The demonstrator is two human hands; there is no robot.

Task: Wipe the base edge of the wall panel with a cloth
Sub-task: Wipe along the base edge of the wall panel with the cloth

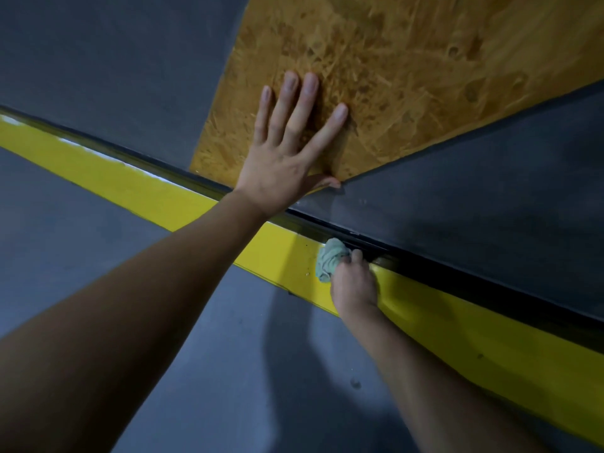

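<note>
We look down at the foot of a wall, where it meets the floor. The left hand (287,158) lies open against the wall, fingers straight and spread, palm flat on an orange-brown chipboard (392,76) section. Its thumb rests at that section's lower corner. To the right of the chipboard is a dark grey panel (474,191), and more dark grey wall lies to its left.

The panel's base edge (425,273) — a narrow dark strip — runs diagonally from far left to near right. Just beside it, on the floor side, a glossy yellow stripe (147,184) follows the same line. Nearer to us the floor (228,371) is grey.

The right hand (354,282) is low, to the right of the left one, with its fingers curled round a bunched pale green cloth (330,258). The cloth touches the base edge and sits over the stripe, bulging out to the left of the hand. A fingertip meets the dark strip — the wrist lies across the stripe. Both forearms are bare and reach in from the near side.
</note>
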